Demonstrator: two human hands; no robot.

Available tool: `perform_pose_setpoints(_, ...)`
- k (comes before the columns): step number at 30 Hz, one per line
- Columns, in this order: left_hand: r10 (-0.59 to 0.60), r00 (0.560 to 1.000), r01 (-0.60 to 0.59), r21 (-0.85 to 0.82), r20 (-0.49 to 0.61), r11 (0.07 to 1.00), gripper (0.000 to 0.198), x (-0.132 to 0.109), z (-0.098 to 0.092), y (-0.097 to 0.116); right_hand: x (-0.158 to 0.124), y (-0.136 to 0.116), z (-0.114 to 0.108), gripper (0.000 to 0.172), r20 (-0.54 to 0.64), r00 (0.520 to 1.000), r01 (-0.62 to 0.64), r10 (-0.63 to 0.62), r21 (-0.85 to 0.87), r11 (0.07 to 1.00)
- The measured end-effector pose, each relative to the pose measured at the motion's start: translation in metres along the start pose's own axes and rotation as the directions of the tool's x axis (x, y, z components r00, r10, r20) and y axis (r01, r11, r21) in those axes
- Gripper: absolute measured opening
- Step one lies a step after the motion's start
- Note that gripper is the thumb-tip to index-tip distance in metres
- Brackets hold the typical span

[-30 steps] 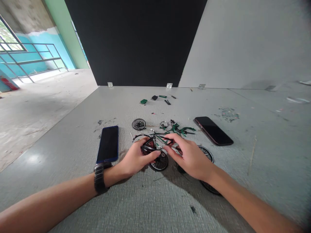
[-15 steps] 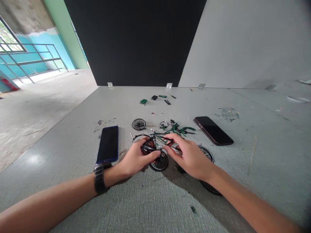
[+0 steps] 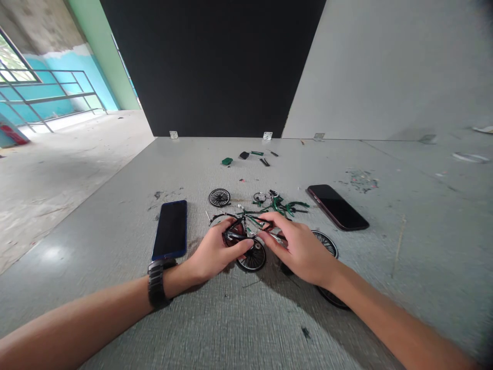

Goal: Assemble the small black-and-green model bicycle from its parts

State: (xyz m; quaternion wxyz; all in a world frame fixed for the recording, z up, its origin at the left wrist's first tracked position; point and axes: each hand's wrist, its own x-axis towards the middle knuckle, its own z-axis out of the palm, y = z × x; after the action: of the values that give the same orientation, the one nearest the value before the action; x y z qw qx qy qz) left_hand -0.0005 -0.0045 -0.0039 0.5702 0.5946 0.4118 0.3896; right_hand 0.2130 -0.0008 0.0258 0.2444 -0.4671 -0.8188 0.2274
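Steadying a miniature bicycle [image 3: 246, 228] mid-assembly.
Left hand [image 3: 211, 253] clasps its frame; right hand [image 3: 302, 250], at 3 o'clock, pinches perhaps a small silver part [image 3: 276, 238]; seating it likely needs fine alignment.

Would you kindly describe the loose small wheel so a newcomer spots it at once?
Start at the blue phone lying on the grey surface. Just past its far right corner lies a small black spoked wheel. Unlike the other wheels, it lies clear of the left hand, the right hand and the toy bicycle they hold.
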Motion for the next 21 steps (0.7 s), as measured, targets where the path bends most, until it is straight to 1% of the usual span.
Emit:
perform_pose_setpoints(7, 0.019, 1.000, -0.019, 0.013, -0.009, 1.000, 0.036, -0.0005, 0.0001, 0.0009, 0.0002, -0.0003, -0.0002, 0.033, 0.000, 1.000, 0.002, -0.002, 0.002, 1.000)
perform_pose_setpoints(15, 0.017, 1.000, -0.017, -0.019, 0.000, 1.000, 0.037, 0.0000, 0.0007, -0.0003, 0.0003, 0.0020, 0.0011, 0.034, 0.000, 1.000, -0.005, 0.005, -0.007, 1.000)
perform_pose_setpoints(21, 0.012, 1.000, -0.012, -0.008, 0.005, 1.000, 0.037, -0.0005, 0.0002, -0.0012, 0.0001, 0.0014, 0.0006, 0.034, -0.004, 1.000, 0.005, -0.005, 0.000, 1.000)
